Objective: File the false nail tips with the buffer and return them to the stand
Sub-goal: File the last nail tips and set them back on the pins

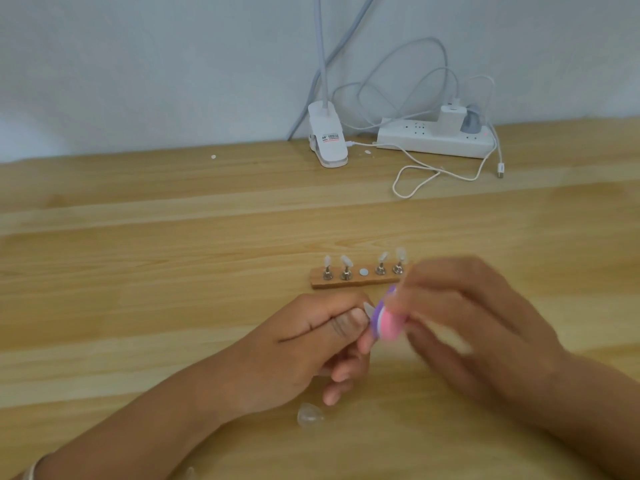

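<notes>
My left hand (311, 341) pinches a clear false nail tip (369, 309) between thumb and forefinger. My right hand (464, 327), blurred, holds a pink and purple buffer (385, 322) with its edge against that tip. Just behind the hands lies a small wooden stand (360, 279) with several metal pegs carrying clear nail tips (345, 262). Its middle spot shows only a bare round magnet (363, 271). The stand's right end is hidden by my right hand.
A clear plastic piece (309, 415) lies on the wooden table (138, 271) below my left hand. At the back stand a white clip lamp (328, 138), a white power strip (436, 136) with plugs, and a looping white cable (433, 174).
</notes>
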`<state>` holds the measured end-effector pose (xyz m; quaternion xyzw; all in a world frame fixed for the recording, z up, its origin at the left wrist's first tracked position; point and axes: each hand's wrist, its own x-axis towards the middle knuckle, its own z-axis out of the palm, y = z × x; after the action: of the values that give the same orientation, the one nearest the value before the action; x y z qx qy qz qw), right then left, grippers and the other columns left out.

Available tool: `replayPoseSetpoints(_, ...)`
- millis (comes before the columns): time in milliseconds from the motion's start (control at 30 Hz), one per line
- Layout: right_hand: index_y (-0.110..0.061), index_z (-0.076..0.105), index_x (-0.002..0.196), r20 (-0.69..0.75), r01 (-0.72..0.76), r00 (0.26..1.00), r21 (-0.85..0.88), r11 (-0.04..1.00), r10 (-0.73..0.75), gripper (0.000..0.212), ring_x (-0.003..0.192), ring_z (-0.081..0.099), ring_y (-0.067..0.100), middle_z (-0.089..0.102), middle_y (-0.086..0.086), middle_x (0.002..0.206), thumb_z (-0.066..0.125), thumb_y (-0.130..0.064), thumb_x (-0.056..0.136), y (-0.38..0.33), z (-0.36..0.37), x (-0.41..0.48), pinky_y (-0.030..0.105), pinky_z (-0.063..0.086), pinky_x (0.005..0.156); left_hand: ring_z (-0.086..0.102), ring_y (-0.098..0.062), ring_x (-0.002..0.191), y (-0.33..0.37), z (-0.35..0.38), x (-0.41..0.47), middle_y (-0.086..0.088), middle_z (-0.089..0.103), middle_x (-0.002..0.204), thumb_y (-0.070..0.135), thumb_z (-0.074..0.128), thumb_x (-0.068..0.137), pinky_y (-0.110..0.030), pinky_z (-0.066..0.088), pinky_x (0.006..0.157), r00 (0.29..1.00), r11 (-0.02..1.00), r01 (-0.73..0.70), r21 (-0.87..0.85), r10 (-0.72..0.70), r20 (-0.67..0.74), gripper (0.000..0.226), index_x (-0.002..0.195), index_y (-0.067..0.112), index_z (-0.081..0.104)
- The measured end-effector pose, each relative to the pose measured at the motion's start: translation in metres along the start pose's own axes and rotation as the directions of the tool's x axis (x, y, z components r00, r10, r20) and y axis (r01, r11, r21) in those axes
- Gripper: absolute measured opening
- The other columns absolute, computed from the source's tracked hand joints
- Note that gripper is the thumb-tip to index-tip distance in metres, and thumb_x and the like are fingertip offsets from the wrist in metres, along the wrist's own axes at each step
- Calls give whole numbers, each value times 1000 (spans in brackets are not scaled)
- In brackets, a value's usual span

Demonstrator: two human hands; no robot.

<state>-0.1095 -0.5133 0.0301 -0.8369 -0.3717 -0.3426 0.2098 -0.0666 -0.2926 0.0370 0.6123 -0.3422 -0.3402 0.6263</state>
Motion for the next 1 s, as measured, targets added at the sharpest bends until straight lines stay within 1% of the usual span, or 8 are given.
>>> replayPoseSetpoints(100, -8, 57, 125, 88, 110, 990, -25, 994, -107, 29, 113, 56, 20, 55, 5, 124, 58, -3, 97, -3, 0, -1, 26, 41, 103, 47, -13, 47, 1, -1, -1, 5, 44, 59, 28, 38, 100, -13, 37, 52, 1000, 1000, -2, -5, 3, 8, 28, 79, 17, 53)
replayPoseSetpoints(233, -7, 65, 120, 32, 27, 999, -122, 992, -23, 32, 104, 62, 25, 63, 13, 113, 64, 3, 90, 6, -8, 4, 25, 45, 98, 45, -11, 46, 0, -2, -1, 6, 42, 59, 27, 36, 101, -13, 37, 51, 1000, 1000, 5, -16, -4, 14, 28, 78, 17, 50)
replayPoseSetpoints(367, -2, 56, 123, 110, 169, 981, -85, 982, -160, 33, 113, 58, 27, 60, 13, 123, 62, 1, 91, -4, -3, 0, 29, 43, 105, 46, -12, 47, 0, -3, -1, 5, 41, 60, 25, 37, 103, -13, 37, 52, 999, 1000, -15, -21, 16, 37, 30, 80, 16, 54)
replayPoseSetpoints(533, -10, 59, 123, 8, 4, 1000, -76, 997, -3, 33, 109, 59, 21, 60, 10, 115, 62, 2, 92, 4, -6, 2, 23, 42, 100, 44, -12, 49, 1, -2, -1, 1, 38, 61, 23, 36, 102, -14, 38, 53, 999, 1000, -6, -23, 7, 53, 28, 81, 12, 50)
replayPoseSetpoints(633, -14, 55, 128, 94, 106, 990, -11, 994, -105, 33, 118, 55, 18, 56, 5, 126, 57, -4, 98, -7, -2, -4, 24, 39, 105, 44, -10, 49, 1, -2, -1, 3, 40, 60, 23, 37, 101, -14, 39, 53, 999, 999, -14, -30, 15, 40, 28, 79, 13, 52)
replayPoseSetpoints(700, -19, 54, 127, 107, 7, 994, -63, 998, 0, 33, 111, 57, 18, 56, 5, 122, 55, -3, 98, 2, -1, -5, 22, 41, 101, 45, -12, 48, 1, -3, -2, 5, 41, 60, 25, 39, 102, -14, 37, 52, 1000, 1000, -3, -24, 3, 21, 29, 78, 16, 52)
replayPoseSetpoints(833, 1, 66, 116, -66, -266, 964, -124, 956, 259, 24, 103, 58, 24, 61, 13, 109, 54, -5, 96, 15, -3, 1, 19, 41, 100, 51, -13, 52, -1, 1, -1, 4, 54, 63, 27, 50, 100, -11, 37, 49, 974, 983, -92, 159, 122, -189, 27, 79, 18, 62)
replayPoseSetpoints(1000, 1, 68, 118, 3, -178, 984, -42, 983, 178, 27, 106, 58, 17, 63, 12, 113, 53, -3, 96, -9, 8, -2, 18, 40, 100, 52, -1, 52, -4, 2, 1, 10, 60, 67, 16, 62, 87, -7, 38, 48, 889, 928, -148, 342, 277, -366, 15, 89, 7, 74)
